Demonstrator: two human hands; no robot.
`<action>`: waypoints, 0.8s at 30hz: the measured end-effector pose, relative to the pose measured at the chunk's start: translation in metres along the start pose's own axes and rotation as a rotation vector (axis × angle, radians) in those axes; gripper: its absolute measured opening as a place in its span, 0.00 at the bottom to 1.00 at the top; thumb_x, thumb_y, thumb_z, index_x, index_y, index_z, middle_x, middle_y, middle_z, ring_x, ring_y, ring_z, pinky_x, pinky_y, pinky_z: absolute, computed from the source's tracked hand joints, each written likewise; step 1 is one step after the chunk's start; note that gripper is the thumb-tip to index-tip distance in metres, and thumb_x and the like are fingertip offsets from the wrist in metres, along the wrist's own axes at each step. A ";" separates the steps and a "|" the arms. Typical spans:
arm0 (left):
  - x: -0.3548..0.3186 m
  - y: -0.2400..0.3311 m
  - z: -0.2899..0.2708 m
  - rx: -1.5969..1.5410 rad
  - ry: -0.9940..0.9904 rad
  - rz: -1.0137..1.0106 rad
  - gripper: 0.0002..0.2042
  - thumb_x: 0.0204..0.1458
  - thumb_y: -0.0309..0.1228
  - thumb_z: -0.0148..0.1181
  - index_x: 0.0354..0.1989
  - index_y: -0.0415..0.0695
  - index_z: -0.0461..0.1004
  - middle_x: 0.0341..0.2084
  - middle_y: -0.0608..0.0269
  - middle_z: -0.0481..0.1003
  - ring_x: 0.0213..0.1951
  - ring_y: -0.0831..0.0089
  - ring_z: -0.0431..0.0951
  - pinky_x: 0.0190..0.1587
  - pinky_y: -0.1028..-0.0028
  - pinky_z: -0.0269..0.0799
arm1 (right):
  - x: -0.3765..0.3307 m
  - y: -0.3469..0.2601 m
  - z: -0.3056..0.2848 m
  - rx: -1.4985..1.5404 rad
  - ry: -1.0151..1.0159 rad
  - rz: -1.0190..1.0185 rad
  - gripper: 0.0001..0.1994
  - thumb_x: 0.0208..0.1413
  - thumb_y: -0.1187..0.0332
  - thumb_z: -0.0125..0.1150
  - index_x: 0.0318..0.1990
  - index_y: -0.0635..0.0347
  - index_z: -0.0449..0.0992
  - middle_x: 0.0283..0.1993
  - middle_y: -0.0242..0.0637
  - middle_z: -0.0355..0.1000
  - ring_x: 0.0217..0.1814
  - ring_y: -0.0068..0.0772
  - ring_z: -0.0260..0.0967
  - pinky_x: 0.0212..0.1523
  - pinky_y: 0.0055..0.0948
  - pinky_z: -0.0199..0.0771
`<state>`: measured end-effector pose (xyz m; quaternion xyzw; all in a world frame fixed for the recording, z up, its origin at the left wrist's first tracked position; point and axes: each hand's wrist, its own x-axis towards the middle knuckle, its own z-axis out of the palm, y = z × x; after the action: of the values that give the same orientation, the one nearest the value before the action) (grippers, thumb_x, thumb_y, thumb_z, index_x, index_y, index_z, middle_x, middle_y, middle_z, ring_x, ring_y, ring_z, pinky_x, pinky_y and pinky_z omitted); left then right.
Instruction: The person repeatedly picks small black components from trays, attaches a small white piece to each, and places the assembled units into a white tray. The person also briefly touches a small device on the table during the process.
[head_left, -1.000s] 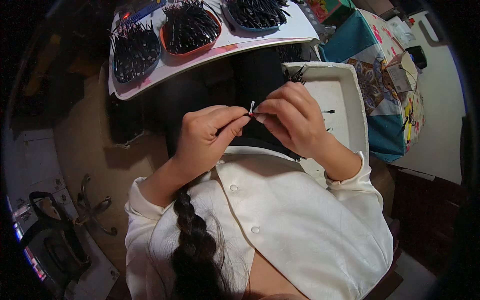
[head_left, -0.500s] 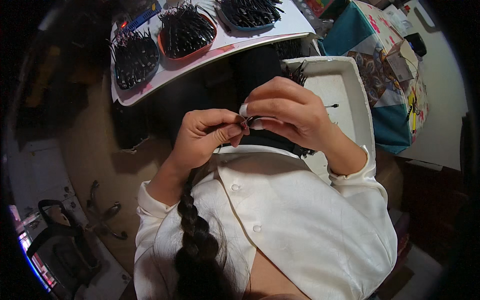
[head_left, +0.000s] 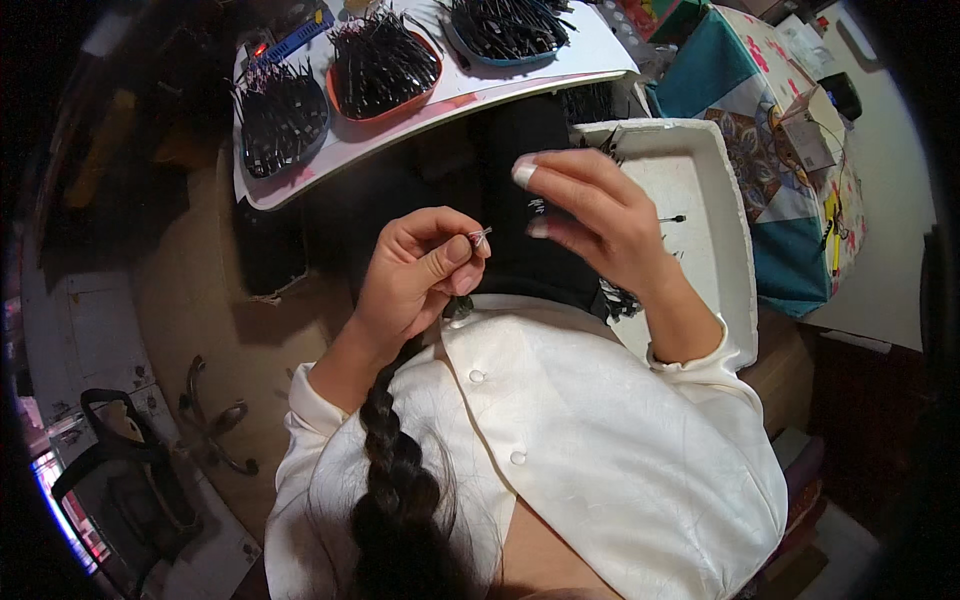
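Observation:
My left hand (head_left: 412, 262) is closed in a pinch, thumb against the forefinger. Out of its fingertips stick the thin pale and reddish ends of a short wire (head_left: 482, 237); the fingers hide most of its length. To the right, a gap away, my right hand (head_left: 605, 210) is raised with its fingers apart and nothing seen between them. White coverings wrap some of its fingertips. Below that hand, small black and silver pieces (head_left: 620, 300) show at the edge of a white foam box (head_left: 700, 170).
On the white table (head_left: 480, 88) ahead stand a dark bowl (head_left: 283, 120), an orange bowl (head_left: 440, 75) and a blue bowl (head_left: 520, 60), heaped with short black cables. A cloth-covered box (head_left: 690, 65) stands at the right. A black chair (head_left: 120, 460) is at the lower left.
My right hand has pulled away from the left to the right, and its fingers have spread. The wire ends now show at my left fingertips. The whole view has shifted slightly.

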<state>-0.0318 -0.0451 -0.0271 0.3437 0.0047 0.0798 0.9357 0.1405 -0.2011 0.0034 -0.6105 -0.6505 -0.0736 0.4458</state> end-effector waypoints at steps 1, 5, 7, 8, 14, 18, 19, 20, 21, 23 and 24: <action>0.001 -0.001 0.000 -0.035 0.001 -0.022 0.08 0.56 0.25 0.57 0.41 0.35 0.75 0.29 0.59 0.76 0.24 0.79 0.70 0.26 0.82 0.65 | 0.002 0.000 0.005 0.079 -0.012 -0.065 0.19 0.41 0.75 0.69 0.45 0.63 0.77 0.46 0.42 0.73 0.45 0.40 0.73 0.41 0.31 0.75; 0.004 -0.002 0.001 -0.174 0.001 -0.111 0.08 0.57 0.25 0.57 0.42 0.36 0.75 0.27 0.59 0.75 0.24 0.78 0.70 0.25 0.81 0.64 | 0.016 0.000 0.014 0.100 0.033 -0.271 0.17 0.40 0.73 0.69 0.41 0.64 0.77 0.41 0.40 0.73 0.39 0.37 0.72 0.36 0.29 0.72; 0.006 0.001 0.003 -0.162 -0.037 -0.133 0.07 0.57 0.26 0.57 0.42 0.37 0.75 0.27 0.59 0.75 0.24 0.78 0.70 0.25 0.82 0.63 | 0.023 0.000 0.014 0.056 0.038 -0.346 0.16 0.39 0.72 0.69 0.39 0.64 0.75 0.39 0.39 0.72 0.38 0.36 0.70 0.33 0.31 0.70; 0.007 0.003 0.005 -0.160 -0.068 -0.138 0.07 0.57 0.26 0.57 0.42 0.37 0.75 0.27 0.59 0.75 0.24 0.78 0.70 0.24 0.82 0.63 | 0.025 -0.001 0.013 0.093 -0.013 -0.282 0.15 0.39 0.73 0.69 0.37 0.64 0.74 0.38 0.39 0.71 0.37 0.36 0.70 0.33 0.31 0.70; 0.011 0.023 0.010 1.330 -0.214 0.487 0.07 0.47 0.17 0.62 0.35 0.32 0.75 0.22 0.55 0.74 0.23 0.70 0.75 0.26 0.76 0.70 | 0.007 -0.019 0.004 1.295 -0.314 0.990 0.05 0.56 0.72 0.60 0.34 0.65 0.73 0.32 0.34 0.70 0.34 0.24 0.66 0.35 0.23 0.66; 0.010 0.024 0.011 1.233 -0.246 0.441 0.05 0.49 0.17 0.60 0.35 0.32 0.76 0.23 0.57 0.75 0.24 0.73 0.74 0.26 0.76 0.69 | 0.002 -0.018 -0.004 1.314 -0.428 1.056 0.09 0.61 0.67 0.56 0.38 0.66 0.75 0.33 0.33 0.73 0.34 0.20 0.66 0.38 0.20 0.67; 0.007 0.023 0.011 1.000 -0.185 0.286 0.04 0.50 0.17 0.59 0.35 0.32 0.76 0.23 0.58 0.75 0.24 0.74 0.74 0.26 0.77 0.69 | 0.003 -0.018 -0.009 1.133 -0.453 0.874 0.09 0.62 0.67 0.55 0.40 0.66 0.75 0.35 0.32 0.74 0.36 0.20 0.68 0.38 0.21 0.69; 0.004 0.023 0.011 0.762 -0.128 0.144 0.04 0.51 0.17 0.58 0.35 0.31 0.75 0.24 0.59 0.76 0.24 0.76 0.73 0.26 0.77 0.68 | 0.004 -0.020 -0.008 0.911 -0.328 0.662 0.08 0.57 0.70 0.60 0.41 0.64 0.75 0.35 0.34 0.74 0.37 0.24 0.70 0.36 0.24 0.71; 0.004 0.019 0.011 0.510 -0.128 0.083 0.04 0.55 0.19 0.57 0.36 0.31 0.76 0.25 0.60 0.76 0.25 0.79 0.72 0.27 0.80 0.66 | 0.007 -0.018 -0.011 0.608 -0.273 0.450 0.08 0.54 0.72 0.62 0.41 0.64 0.75 0.36 0.35 0.73 0.37 0.27 0.71 0.36 0.24 0.72; 0.003 0.013 0.010 0.269 -0.091 0.000 0.05 0.55 0.21 0.57 0.37 0.32 0.76 0.25 0.58 0.76 0.24 0.79 0.71 0.27 0.81 0.66 | 0.013 -0.015 -0.010 0.329 -0.179 0.154 0.10 0.48 0.75 0.66 0.39 0.63 0.76 0.37 0.38 0.73 0.37 0.31 0.71 0.35 0.26 0.72; 0.004 0.010 0.009 0.142 -0.081 -0.034 0.06 0.55 0.22 0.57 0.37 0.32 0.76 0.26 0.58 0.76 0.24 0.79 0.71 0.27 0.82 0.65 | 0.017 -0.013 -0.006 0.349 -0.145 0.071 0.10 0.46 0.75 0.67 0.38 0.63 0.77 0.38 0.39 0.73 0.36 0.32 0.71 0.35 0.26 0.72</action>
<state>-0.0289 -0.0427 -0.0141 0.4119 -0.0216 0.0494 0.9096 0.1343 -0.1962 0.0240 -0.5499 -0.6620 0.1004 0.4992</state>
